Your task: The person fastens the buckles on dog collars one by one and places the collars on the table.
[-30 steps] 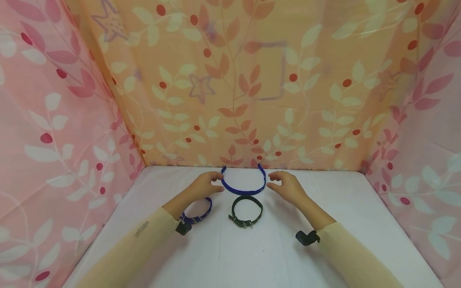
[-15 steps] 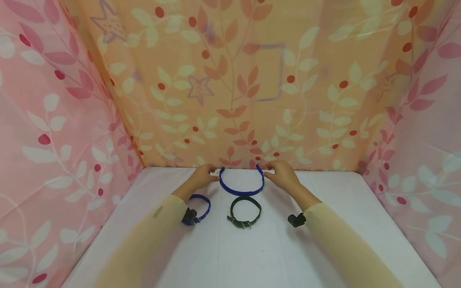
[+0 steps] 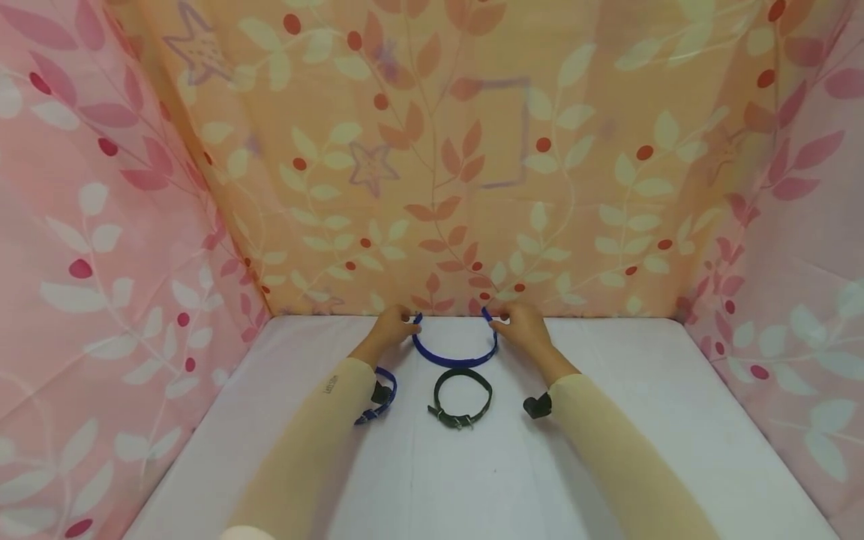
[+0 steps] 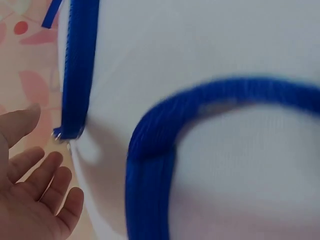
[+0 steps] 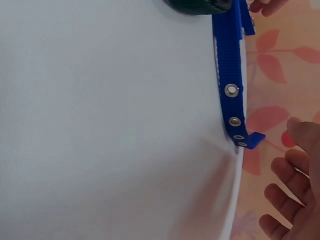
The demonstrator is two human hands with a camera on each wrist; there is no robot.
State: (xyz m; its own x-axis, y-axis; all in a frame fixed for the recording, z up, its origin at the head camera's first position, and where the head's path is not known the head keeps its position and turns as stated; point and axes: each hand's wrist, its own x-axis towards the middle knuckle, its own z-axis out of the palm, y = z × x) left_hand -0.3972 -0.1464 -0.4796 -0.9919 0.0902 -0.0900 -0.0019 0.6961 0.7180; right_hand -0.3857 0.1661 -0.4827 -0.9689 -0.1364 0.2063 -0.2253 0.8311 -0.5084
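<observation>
Open blue collar point(image 5: 229, 65) lies far back on the white table point(image 3: 472, 480) before leaf-patterned curtains point(image 3: 304, 225), between left hand point(image 3: 391, 328) and right hand point(image 3: 525, 328), both loosely spread. Three collars altogether: this, one buckled blue collar point(image 3: 369, 415), one green collar point(image 3: 454, 420)

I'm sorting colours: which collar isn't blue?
The dark green collar, lying in a ring; the open collar behind it and the collar to its left are both blue.
</observation>
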